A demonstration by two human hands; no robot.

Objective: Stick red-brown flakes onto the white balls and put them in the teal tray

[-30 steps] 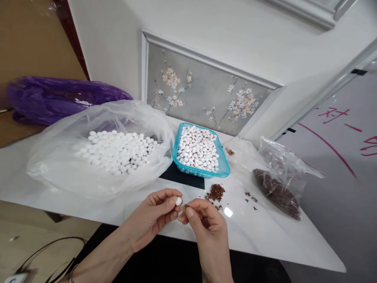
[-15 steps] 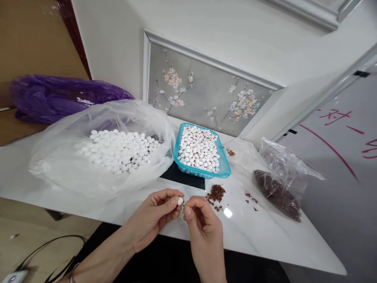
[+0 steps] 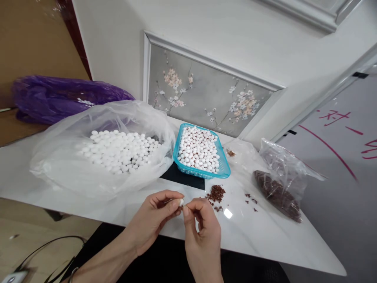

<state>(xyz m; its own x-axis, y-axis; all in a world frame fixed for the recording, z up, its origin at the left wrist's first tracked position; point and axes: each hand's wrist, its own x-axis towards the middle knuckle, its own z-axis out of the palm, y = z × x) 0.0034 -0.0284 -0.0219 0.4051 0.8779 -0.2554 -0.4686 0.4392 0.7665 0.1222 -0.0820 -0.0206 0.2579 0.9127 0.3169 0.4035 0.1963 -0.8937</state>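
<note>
Between thumb and fingertips my left hand [image 3: 160,212] pinches a small white ball [image 3: 181,202]. The fingers of my right hand [image 3: 203,224] are pinched together right against the ball; whatever they hold is too small to make out. Just beyond my right hand lies a pile of small reddish-brown pieces [image 3: 217,193] on the white table [image 3: 244,236]. Behind the hands stands a blue plastic basket [image 3: 224,169], full of white balls with brown bits on them. To its left, a large clear plastic bag [image 3: 67,165] lies open with many plain white balls inside.
A clear bag of dark brown pieces [image 3: 277,194] rests at the right, near several loose brown bits [image 3: 251,198]. A purple bag [image 3: 59,96] lies at the back left. A framed flower picture [image 3: 206,82] leans on the wall, with a whiteboard [image 3: 332,157] at the right.
My right hand has moved slightly left, bringing its fingertips up against the white ball. My left hand has stayed nearly in place, still pinching the ball.
</note>
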